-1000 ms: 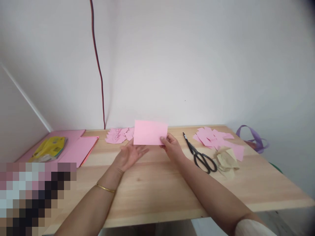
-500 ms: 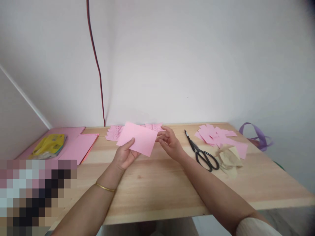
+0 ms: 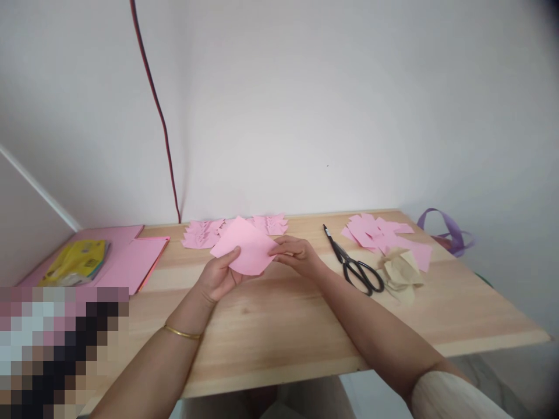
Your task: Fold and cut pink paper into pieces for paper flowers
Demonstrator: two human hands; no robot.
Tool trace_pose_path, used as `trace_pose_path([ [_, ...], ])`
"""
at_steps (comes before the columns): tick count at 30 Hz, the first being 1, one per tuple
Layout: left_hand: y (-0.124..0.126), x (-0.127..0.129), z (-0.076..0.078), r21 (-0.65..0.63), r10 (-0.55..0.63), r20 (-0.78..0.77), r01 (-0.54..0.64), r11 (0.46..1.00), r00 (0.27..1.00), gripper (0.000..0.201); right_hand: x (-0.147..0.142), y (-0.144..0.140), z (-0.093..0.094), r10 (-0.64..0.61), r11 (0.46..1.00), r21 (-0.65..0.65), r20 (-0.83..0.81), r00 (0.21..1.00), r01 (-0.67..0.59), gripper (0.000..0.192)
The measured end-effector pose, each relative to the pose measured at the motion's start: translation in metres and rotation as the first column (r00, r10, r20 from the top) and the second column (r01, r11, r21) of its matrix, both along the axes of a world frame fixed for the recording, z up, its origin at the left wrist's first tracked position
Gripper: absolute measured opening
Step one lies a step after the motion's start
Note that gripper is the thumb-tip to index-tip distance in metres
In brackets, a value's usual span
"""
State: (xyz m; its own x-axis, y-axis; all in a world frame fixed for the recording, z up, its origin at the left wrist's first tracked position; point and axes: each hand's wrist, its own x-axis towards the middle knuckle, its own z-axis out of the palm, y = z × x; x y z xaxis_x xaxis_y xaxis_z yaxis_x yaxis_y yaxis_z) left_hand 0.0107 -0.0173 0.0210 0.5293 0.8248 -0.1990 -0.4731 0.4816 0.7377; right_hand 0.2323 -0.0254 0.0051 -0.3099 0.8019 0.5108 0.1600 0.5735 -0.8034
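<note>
- The yellow packet [image 3: 74, 262], the one wrapper on the table, lay at the left on the large pink sheets [image 3: 124, 247]; it had a clear part near its lower edge, but what it held could not be made out.
- The large pink sheets were stacked toward the left, with an orange-red edge showing along their right side; blocked-out squares hid the near part.
- The pink card [image 3: 244, 247] was between the two hands, above the wooden table [image 3: 271, 343], turned with one corner toward the wall and its near edge bowed.
- The left hand [image 3: 222, 276] gripped the card at its lower left, thumb flat on the upper face, the other fingers beneath; a gold bangle [image 3: 182, 333] circled that forearm.
- The right hand [image 3: 299, 256] was closed narrowly on the card's right corner, fingertips at the edge, so most of the card lay to the left of that grip.
- Behind the card, near the wall, lay the notched pink pieces [image 3: 201, 234], partly covered from view by it.
- To the right of the right hand lay the black-handled scissors [image 3: 346, 260], with crumpled beige paper [image 3: 404, 276] just beside the handles.
- Farther back were the pink scraps [image 3: 371, 230], overlapping in a heap; a purple ribbon [image 3: 456, 238] looped at the table's right edge.
</note>
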Motion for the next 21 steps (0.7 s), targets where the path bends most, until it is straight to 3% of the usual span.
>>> trace_pose_path([
  [5,0.000,0.003,-0.001,0.022,-0.052,0.074,0.051,0.998,0.996,0.048,-0.011,-0.005,0.002,-0.197,0.979,-0.062,-0.067,0.978,0.193,0.020],
  [8,-0.002,0.011,-0.005,0.083,0.005,0.129,-0.016,0.996,0.992,0.059,-0.015,-0.007,0.002,-0.278,0.957,-0.118,-0.118,0.953,0.264,0.023],
  [11,-0.007,0.021,-0.011,0.197,0.084,0.084,-0.099,0.976,0.993,0.053,-0.018,-0.009,0.000,-0.332,0.938,-0.143,-0.105,0.937,0.316,0.023],
  [17,-0.011,0.031,-0.020,0.186,0.289,-0.020,-0.280,0.942,0.957,0.031,-0.026,-0.013,-0.001,-0.327,0.932,-0.196,-0.084,0.941,0.306,0.025],
  [21,-0.009,0.030,-0.021,0.134,0.282,-0.032,-0.276,0.952,0.959,0.026,-0.029,-0.014,-0.001,-0.299,0.934,-0.254,-0.166,0.940,0.252,0.024],
])
